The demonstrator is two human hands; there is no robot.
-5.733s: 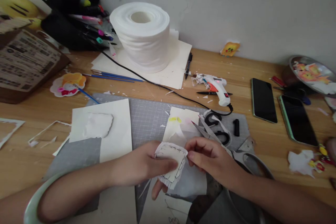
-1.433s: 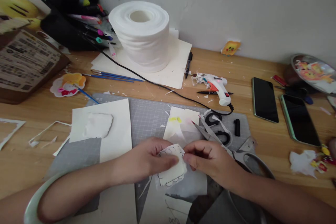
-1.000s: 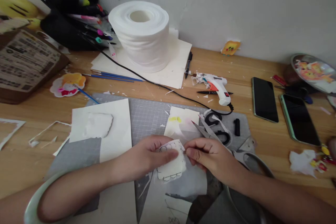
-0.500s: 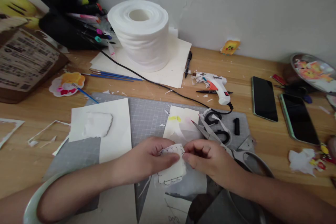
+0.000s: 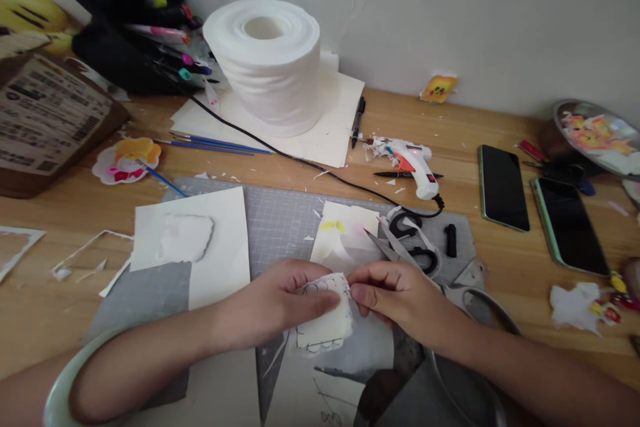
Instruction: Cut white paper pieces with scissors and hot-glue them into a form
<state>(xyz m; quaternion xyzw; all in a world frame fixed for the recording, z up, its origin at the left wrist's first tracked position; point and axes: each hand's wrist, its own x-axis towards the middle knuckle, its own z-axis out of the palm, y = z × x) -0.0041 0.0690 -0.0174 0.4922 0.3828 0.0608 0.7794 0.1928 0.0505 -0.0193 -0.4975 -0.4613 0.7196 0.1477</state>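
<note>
Head view: small outlined card (image 5: 325,327) between two hands, edge being handled.
Left hand (image 5: 277,303) grips it, thumb across face, above grey mat (image 5: 280,227). Right hand (image 5: 400,297) pinches upper right edge; working point appears to be there.

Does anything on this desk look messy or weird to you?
Yes. The glue gun has a ragged white clump around its front end, where you'd expect a clean nozzle. Small paper scraps are also scattered over the desk. I can't see anything spilled.

Wooden table (image 5: 395,118) under a gridded grey cutting mat (image 5: 280,220)
</note>
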